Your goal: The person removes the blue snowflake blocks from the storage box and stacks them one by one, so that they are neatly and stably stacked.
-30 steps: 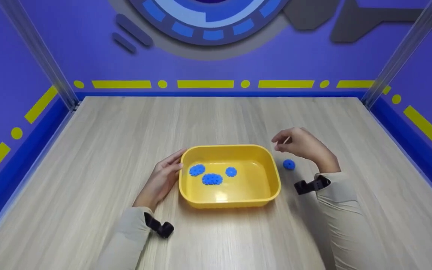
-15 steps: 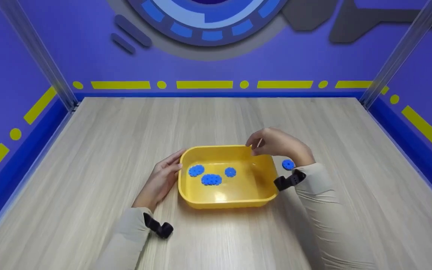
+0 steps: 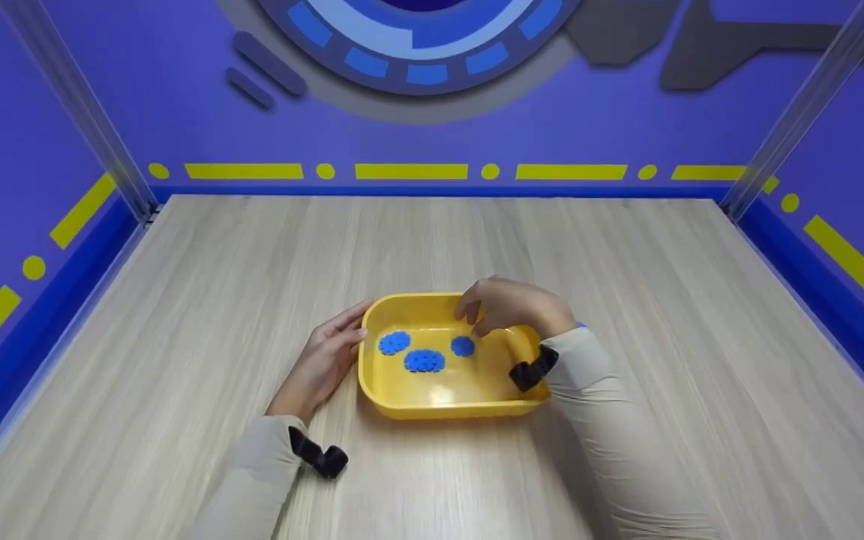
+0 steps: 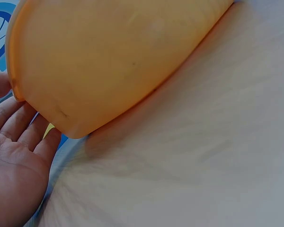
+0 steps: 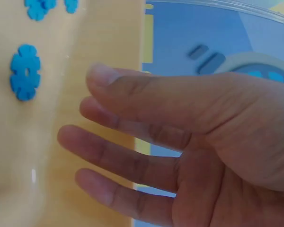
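A yellow plastic tub [image 3: 443, 410] stands on the table, seen in the head view. My left hand [image 3: 321, 364] grips its left side, thumb at the rim and fingers along the outer wall [image 4: 109, 61]. Inside lie blue snowflake-shaped plastic discs: a left group [image 3: 394, 343], a larger middle group [image 3: 424, 361] and a single blue disc [image 3: 463, 346] to the right. Over the tub's right half reaches my right hand [image 3: 514, 304], fingers loosely bent with nothing between them. Its thumb is close to the single disc [image 5: 25, 72], with a gap showing in the right wrist view.
The wooden table [image 3: 252, 262] extends around the tub. Blue-purple walls [image 3: 139, 112] with yellow marks stand behind and at both sides. A sliver of a blue disc [image 3: 580, 325] shows beyond my right wrist, mostly hidden. Each wrist wears a black camera [image 3: 319, 454].
My right hand has moved left from beside the tub, over its rim, and down towards the single disc inside. The left hand and tub have stayed in place.
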### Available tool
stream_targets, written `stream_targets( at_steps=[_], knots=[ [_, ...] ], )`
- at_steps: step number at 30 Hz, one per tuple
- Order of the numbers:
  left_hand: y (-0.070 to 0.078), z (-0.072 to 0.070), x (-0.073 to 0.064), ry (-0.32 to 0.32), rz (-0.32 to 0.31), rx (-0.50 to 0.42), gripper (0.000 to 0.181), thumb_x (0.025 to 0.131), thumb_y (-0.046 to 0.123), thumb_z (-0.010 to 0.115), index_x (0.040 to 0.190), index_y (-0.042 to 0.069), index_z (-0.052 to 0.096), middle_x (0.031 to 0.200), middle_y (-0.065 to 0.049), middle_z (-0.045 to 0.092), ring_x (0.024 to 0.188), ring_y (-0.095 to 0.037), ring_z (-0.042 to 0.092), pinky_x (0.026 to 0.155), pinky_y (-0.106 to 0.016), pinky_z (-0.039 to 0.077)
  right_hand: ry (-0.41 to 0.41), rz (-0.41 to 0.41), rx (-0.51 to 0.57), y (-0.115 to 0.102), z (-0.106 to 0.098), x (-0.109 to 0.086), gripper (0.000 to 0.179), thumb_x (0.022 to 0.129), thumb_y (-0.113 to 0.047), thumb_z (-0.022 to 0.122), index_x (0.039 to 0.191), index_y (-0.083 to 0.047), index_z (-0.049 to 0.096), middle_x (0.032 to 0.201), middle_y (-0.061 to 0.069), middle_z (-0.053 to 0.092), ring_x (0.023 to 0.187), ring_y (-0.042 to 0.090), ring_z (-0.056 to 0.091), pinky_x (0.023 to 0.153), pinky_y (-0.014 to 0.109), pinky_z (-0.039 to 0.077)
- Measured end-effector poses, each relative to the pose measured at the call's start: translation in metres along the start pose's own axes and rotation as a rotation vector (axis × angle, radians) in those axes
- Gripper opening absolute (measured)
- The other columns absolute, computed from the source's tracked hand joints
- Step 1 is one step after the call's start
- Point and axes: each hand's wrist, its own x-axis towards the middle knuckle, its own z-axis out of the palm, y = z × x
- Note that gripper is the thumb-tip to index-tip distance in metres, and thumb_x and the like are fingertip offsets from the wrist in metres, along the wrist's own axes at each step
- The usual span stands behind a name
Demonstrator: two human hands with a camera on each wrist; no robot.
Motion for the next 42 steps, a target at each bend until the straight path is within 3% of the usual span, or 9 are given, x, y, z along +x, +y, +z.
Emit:
stream_targets(
  at_steps=[5,10,15,23,33,42],
  knots=[
    [-0.001,0.000,0.000,-0.010,0.009,-0.027,0.057,0.091,-0.002,0.050,0.146,-0.002,0.036,0.153,-0.015,0.035,0.141,-0.022,0.034,0.114,-0.033,0.034,-0.068,0.053,-0.010,-0.005,0.009,0.011,0.037,0.083,-0.009,0.073,0.119,-0.010,0.067,0.112,0.006,0.069,0.101,0.020,0.062,0.092,0.036,0.053],
    [-0.001,0.000,0.000,-0.008,0.012,-0.025,0.056,0.092,-0.002,0.049,0.146,-0.001,0.036,0.154,-0.015,0.034,0.142,-0.023,0.033,0.116,-0.038,0.030,-0.091,0.077,0.000,-0.007,0.017,0.017,0.036,0.082,-0.007,0.074,0.117,-0.010,0.068,0.111,0.005,0.069,0.092,0.017,0.064,0.086,0.034,0.056],
    [0.000,0.000,0.000,-0.004,0.010,-0.022,0.056,0.092,-0.002,0.049,0.146,-0.001,0.036,0.154,-0.015,0.034,0.142,-0.024,0.033,0.116,-0.038,0.031,-0.076,0.080,-0.033,-0.010,0.024,0.020,0.036,0.080,-0.007,0.075,0.115,-0.010,0.069,0.106,0.004,0.070,0.089,0.016,0.063,0.085,0.034,0.056],
    [0.001,0.001,0.000,0.013,0.005,-0.026,0.055,0.092,-0.003,0.049,0.145,-0.002,0.037,0.153,-0.016,0.035,0.141,-0.025,0.035,0.115,-0.037,0.033,-0.053,0.018,-0.087,-0.013,0.030,0.022,0.033,0.076,-0.006,0.079,0.108,-0.007,0.072,0.097,0.004,0.070,0.084,0.014,0.059,0.083,0.031,0.056],
    [0.001,-0.001,0.001,-0.006,0.000,-0.015,0.055,0.092,-0.003,0.048,0.146,-0.001,0.036,0.153,-0.015,0.035,0.141,-0.023,0.034,0.114,-0.035,0.034,-0.042,0.021,-0.134,-0.017,0.034,0.024,0.023,0.074,-0.006,0.081,0.094,-0.008,0.069,0.088,0.002,0.066,0.077,0.013,0.053,0.076,0.030,0.053],
    [0.001,0.001,-0.001,-0.001,-0.001,-0.011,0.055,0.093,-0.003,0.048,0.146,-0.002,0.036,0.154,-0.016,0.034,0.141,-0.024,0.034,0.116,-0.038,0.030,-0.032,0.067,-0.110,-0.017,0.034,0.022,0.024,0.075,-0.007,0.080,0.091,-0.010,0.063,0.083,0.000,0.058,0.077,0.015,0.050,0.073,0.029,0.051]
  ],
)
